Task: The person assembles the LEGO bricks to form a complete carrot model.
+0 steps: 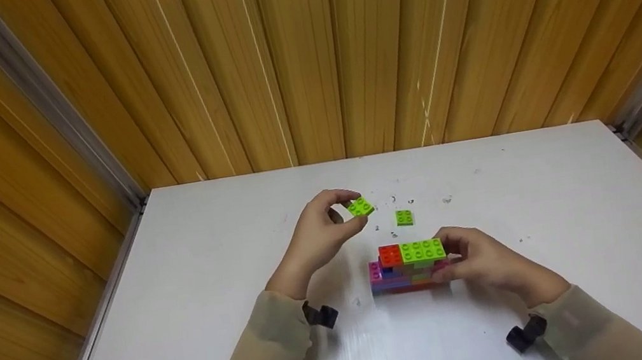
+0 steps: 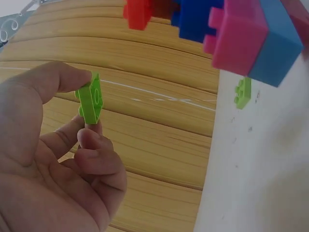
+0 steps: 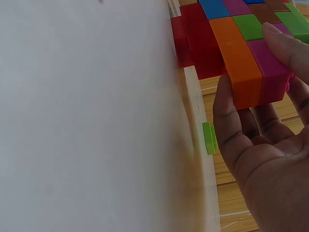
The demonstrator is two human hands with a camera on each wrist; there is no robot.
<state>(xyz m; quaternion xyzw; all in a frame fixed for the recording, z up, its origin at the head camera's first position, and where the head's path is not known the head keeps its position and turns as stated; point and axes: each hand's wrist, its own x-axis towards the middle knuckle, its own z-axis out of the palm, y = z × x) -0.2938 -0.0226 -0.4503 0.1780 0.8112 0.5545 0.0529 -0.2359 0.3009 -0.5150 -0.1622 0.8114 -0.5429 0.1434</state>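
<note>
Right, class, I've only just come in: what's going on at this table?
A person is working with toy bricks on a white table. The left hand pinches a small green plate between thumb and fingers, raised above the table. The right hand grips the side of a multicoloured brick block that stands on the table, topped with red and green bricks. A second green plate lies loose on the table just behind the block.

Block stack (image 2: 241, 29) cut off by top edge; tabletop specks (image 1: 401, 199) unidentifiable.
</note>
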